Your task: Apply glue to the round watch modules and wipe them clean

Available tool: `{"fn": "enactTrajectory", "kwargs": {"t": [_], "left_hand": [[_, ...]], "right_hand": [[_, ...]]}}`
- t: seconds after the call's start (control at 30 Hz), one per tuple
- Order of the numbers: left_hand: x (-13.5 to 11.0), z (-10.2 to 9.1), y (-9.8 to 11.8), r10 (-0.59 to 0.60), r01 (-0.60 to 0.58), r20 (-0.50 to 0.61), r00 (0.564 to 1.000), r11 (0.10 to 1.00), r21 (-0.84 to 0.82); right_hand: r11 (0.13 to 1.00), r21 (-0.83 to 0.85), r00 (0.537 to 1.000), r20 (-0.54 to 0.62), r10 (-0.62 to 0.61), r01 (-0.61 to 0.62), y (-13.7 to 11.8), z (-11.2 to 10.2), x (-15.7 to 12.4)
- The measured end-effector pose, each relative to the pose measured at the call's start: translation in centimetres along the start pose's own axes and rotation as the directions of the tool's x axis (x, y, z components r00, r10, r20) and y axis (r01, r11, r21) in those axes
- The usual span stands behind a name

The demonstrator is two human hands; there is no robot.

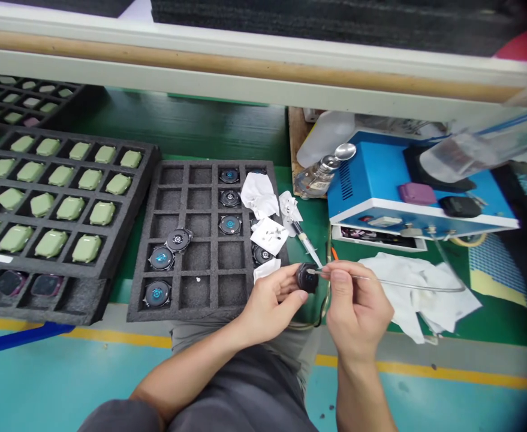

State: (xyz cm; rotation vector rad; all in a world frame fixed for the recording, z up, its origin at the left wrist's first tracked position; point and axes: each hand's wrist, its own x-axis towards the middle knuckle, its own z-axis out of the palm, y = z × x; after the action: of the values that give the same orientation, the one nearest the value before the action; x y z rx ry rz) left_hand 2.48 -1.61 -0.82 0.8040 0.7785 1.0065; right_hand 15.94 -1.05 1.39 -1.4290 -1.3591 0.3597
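My left hand (274, 303) grips a round black watch case (307, 277) by its edge, fingers and thumb around it. In a pinch, my right hand (357, 306) holds a thin pen-like tool (319, 272), its tip at the face of the watch case. A clear, thin tube (418, 285) trails rightward from behind this hand. Just beyond the left hand lies a slim syringe-like tool (306, 243). Left of it, a white paper (269, 236) with small dark bits rests on a grey foam tray (195, 315), which holds several round black watches (162, 258).
Foam trays (150, 162) of green square watch cases stand at the left. Rightward are a blue machine (357, 174), a glass bottle with a metal lid (315, 179) and crumpled white wipes (420, 306). A shelf edge (245, 81) crosses above the green bench.
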Motion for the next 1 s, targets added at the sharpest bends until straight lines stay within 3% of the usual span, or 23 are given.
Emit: {"fn": "enactTrajectory", "kwargs": {"t": [0.63, 1.0], "left_hand": [[0.3, 0.3, 1.0, -0.021, 0.022, -0.036, 0.999, 0.999, 0.023], [0.5, 0.1, 0.9, -0.017, 0.017, -0.004, 1.000, 0.999, 0.034]], "right_hand": [[1.000, 0.022, 0.999, 0.039, -0.008, 0.007, 0.3, 0.0, 0.2], [0.999, 0.033, 0.999, 0.042, -0.030, 0.028, 0.2, 0.1, 0.5]]}}
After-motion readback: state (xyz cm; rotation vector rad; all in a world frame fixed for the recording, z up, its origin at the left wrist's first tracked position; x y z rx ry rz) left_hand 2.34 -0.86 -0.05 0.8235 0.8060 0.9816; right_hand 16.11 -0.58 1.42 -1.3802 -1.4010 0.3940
